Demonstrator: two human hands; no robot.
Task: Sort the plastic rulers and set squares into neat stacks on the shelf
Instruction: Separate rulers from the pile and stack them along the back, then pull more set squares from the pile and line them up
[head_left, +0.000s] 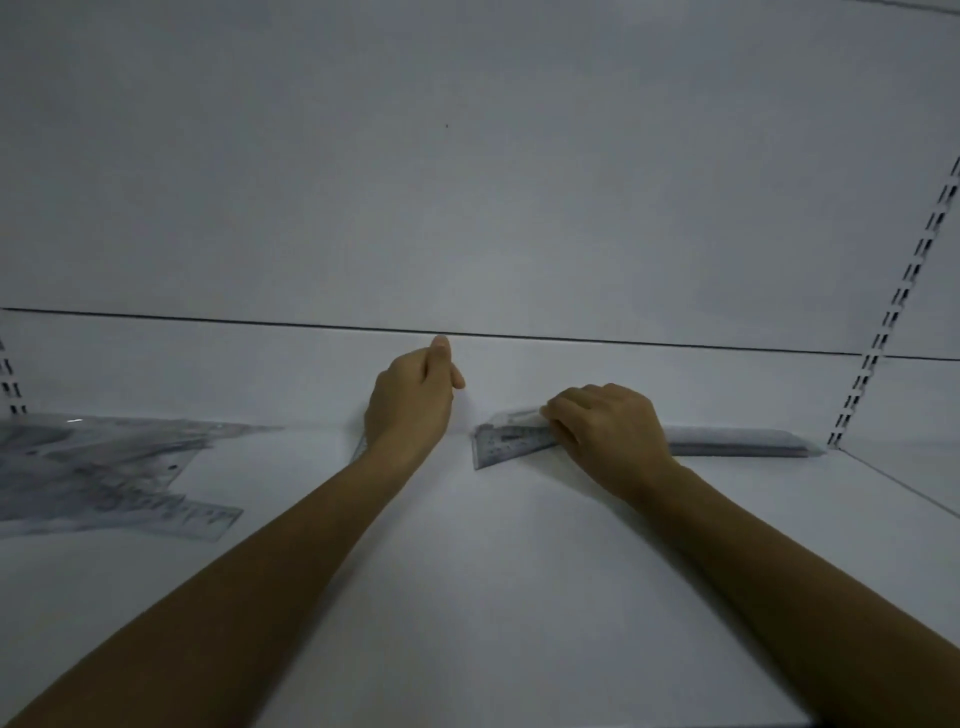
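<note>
My right hand (605, 434) lies with curled fingers on a stack of clear set squares (506, 444) at the back of the white shelf (467, 571), pinching its top edge. Behind that hand, a flat stack of clear rulers (743, 441) lies along the back wall. My left hand (413, 402) is raised near the back wall with fingers loosely bent; a sliver of clear plastic (358, 447) shows beside its wrist, and whether the hand holds it is hidden. A loose heap of clear rulers and set squares (104, 467) covers the left of the shelf.
The white back panel (467, 182) rises right behind the stacks. Slotted metal uprights stand at the right (893, 312) and the far left (10, 384). A seam at the right marks where the neighbouring shelf (909, 467) begins.
</note>
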